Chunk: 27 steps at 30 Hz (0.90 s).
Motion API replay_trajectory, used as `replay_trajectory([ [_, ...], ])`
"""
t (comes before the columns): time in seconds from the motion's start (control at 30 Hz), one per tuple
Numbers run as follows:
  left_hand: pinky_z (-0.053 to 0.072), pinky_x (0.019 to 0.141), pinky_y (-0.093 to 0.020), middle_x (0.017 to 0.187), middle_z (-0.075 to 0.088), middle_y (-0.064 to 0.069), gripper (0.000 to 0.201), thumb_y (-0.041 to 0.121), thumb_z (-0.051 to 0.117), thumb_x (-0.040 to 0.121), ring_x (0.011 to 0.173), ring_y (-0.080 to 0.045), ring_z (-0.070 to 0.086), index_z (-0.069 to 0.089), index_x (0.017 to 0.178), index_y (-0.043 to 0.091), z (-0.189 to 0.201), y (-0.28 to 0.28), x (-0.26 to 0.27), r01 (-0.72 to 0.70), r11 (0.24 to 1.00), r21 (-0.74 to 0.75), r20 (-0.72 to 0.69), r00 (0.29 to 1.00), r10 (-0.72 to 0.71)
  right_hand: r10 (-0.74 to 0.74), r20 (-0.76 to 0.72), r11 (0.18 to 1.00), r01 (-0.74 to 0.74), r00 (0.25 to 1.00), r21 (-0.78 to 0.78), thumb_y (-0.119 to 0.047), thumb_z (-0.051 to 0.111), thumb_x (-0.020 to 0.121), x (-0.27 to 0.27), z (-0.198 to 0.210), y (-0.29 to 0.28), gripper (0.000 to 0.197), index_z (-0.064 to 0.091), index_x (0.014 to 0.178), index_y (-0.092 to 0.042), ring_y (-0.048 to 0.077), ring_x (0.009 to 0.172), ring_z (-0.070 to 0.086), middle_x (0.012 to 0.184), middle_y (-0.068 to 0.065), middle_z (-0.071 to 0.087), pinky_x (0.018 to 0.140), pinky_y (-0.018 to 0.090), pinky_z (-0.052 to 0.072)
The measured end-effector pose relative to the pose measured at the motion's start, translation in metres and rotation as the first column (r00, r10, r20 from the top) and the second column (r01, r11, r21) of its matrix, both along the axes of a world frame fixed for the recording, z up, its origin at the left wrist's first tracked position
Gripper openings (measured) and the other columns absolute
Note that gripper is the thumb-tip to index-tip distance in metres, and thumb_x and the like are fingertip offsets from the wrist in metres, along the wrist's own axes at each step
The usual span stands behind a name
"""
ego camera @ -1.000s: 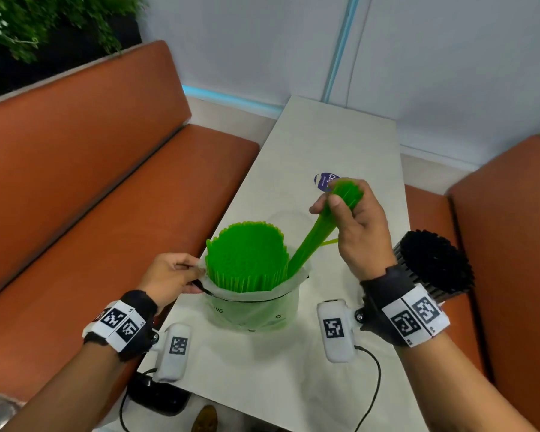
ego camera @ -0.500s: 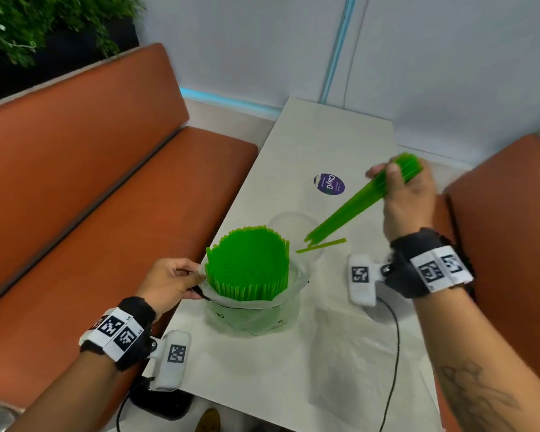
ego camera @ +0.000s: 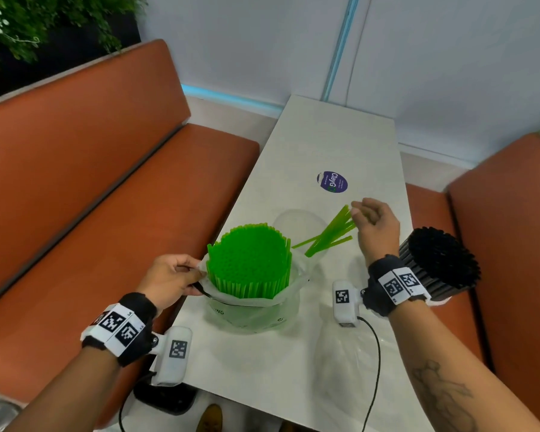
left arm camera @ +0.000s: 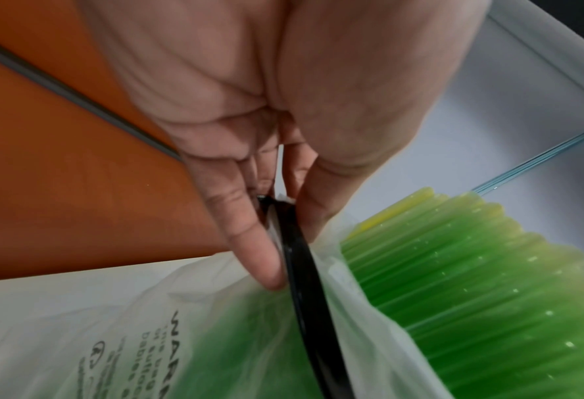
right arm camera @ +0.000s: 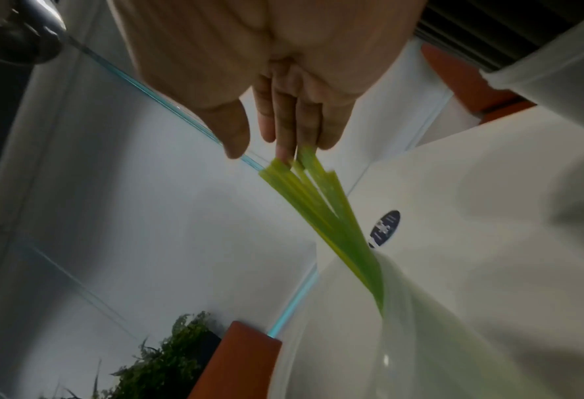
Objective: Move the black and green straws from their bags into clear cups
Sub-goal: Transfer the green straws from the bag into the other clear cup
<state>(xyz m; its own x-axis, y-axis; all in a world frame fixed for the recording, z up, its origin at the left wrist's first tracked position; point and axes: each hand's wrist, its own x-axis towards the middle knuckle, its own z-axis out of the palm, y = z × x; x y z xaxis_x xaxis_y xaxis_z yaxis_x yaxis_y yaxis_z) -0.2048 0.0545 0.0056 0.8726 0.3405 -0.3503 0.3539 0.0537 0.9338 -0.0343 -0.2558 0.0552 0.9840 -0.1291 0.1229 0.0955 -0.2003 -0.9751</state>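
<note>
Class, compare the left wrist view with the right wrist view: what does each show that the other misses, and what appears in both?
Only the left wrist view shows the left hand pinching the bag's rim and black band beside the packed green straws. Only the right wrist view shows the right hand, fingers straight, touching a few loose green straws that lean into the clear cup, plus the round sticker. Both show the white table and orange seat.
</note>
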Motion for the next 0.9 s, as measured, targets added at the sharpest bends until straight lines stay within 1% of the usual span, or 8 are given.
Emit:
replay_trajectory([
  [0.1,0.055,0.048,-0.019,0.06,0.072,-0.004,0.017,-0.009,0.062,0.086,0.054,-0.012,0.07,0.064,0.075,0.004,-0.002,0.001,-0.001,0.009,1.0,0.0,-0.005,1.0,-0.009,-0.038,0.196,0.999,0.04,0.98,-0.003,0.004,0.057,0.091,-0.014,0.02,-0.007,0.027,0.058,0.113,-0.011,0.016,0.109,0.064,0.112,0.006,0.068,0.096,0.029,0.051],
  [0.17,0.055,0.048,-0.019,0.06,0.072,-0.002,0.017,-0.009,0.061,0.086,0.054,-0.012,0.07,0.064,0.075,0.004,-0.004,0.001,0.0,0.01,1.0,0.001,-0.005,1.0,-0.01,0.035,0.248,0.999,-0.032,0.968,-0.016,0.01,0.055,0.086,-0.027,0.028,-0.002,0.029,0.064,0.099,-0.015,0.011,0.093,0.067,0.097,0.001,0.071,0.086,0.025,0.054],
  [0.27,0.055,0.048,-0.02,0.06,0.072,-0.002,0.018,-0.008,0.062,0.086,0.055,-0.012,0.07,0.065,0.074,0.005,-0.004,0.0,0.001,0.007,1.0,0.001,-0.006,1.0,-0.007,0.32,0.058,0.946,-0.322,0.946,0.032,0.023,0.052,0.082,-0.046,0.022,0.018,0.037,0.066,0.089,-0.011,0.012,0.077,0.069,0.084,0.003,0.072,0.075,0.023,0.055],
  [0.4,0.055,0.048,-0.019,0.059,0.072,-0.003,0.018,-0.01,0.06,0.086,0.054,-0.012,0.07,0.064,0.074,0.003,-0.004,-0.001,0.003,0.004,1.0,-0.006,-0.006,1.0,-0.005,0.562,-0.193,0.804,-0.586,0.804,-0.1,0.017,0.058,0.084,-0.062,-0.002,0.043,0.049,0.06,0.121,-0.016,0.012,0.111,0.061,0.116,-0.004,0.067,0.097,0.026,0.049],
  [0.53,0.055,0.048,-0.02,0.06,0.072,-0.002,0.017,-0.009,0.061,0.086,0.055,-0.011,0.07,0.064,0.075,0.003,-0.005,-0.001,0.004,0.006,1.0,-0.001,-0.006,1.0,-0.006,0.513,-0.204,0.799,-0.55,0.834,-0.242,0.001,0.067,0.086,-0.065,-0.017,0.057,0.043,0.061,0.124,-0.019,-0.002,0.096,0.053,0.101,-0.019,0.058,0.092,0.023,0.044],
  [0.63,0.056,0.049,-0.021,0.061,0.073,-0.001,0.017,-0.008,0.062,0.086,0.056,-0.012,0.07,0.065,0.074,0.004,-0.006,0.0,0.005,0.012,1.0,0.004,-0.008,1.0,-0.012,0.461,-0.138,0.83,-0.481,0.877,-0.282,0.001,0.065,0.089,-0.065,-0.024,0.061,0.02,0.066,0.106,-0.009,0.006,0.081,0.052,0.087,-0.01,0.056,0.081,0.026,0.043],
  [0.73,0.056,0.05,-0.022,0.063,0.073,-0.003,0.02,-0.009,0.062,0.085,0.057,-0.014,0.071,0.066,0.073,0.006,-0.008,0.001,0.005,0.015,1.0,-0.003,-0.006,1.0,-0.015,0.465,-0.126,0.83,-0.481,0.876,-0.283,-0.001,0.059,0.093,-0.066,-0.028,0.06,0.013,0.063,0.105,-0.004,0.023,0.095,0.057,0.104,0.007,0.063,0.086,0.033,0.049],
  [0.9,0.055,0.049,-0.02,0.063,0.073,-0.001,0.019,-0.008,0.062,0.086,0.056,-0.011,0.07,0.067,0.074,0.007,-0.01,0.0,0.008,0.03,0.999,0.03,-0.013,0.999,-0.03,0.517,-0.168,0.768,-0.542,0.839,-0.34,-0.009,0.059,0.095,-0.073,-0.038,0.062,0.027,0.057,0.121,-0.016,0.017,0.117,0.048,0.12,-0.004,0.055,0.102,0.027,0.037],
])
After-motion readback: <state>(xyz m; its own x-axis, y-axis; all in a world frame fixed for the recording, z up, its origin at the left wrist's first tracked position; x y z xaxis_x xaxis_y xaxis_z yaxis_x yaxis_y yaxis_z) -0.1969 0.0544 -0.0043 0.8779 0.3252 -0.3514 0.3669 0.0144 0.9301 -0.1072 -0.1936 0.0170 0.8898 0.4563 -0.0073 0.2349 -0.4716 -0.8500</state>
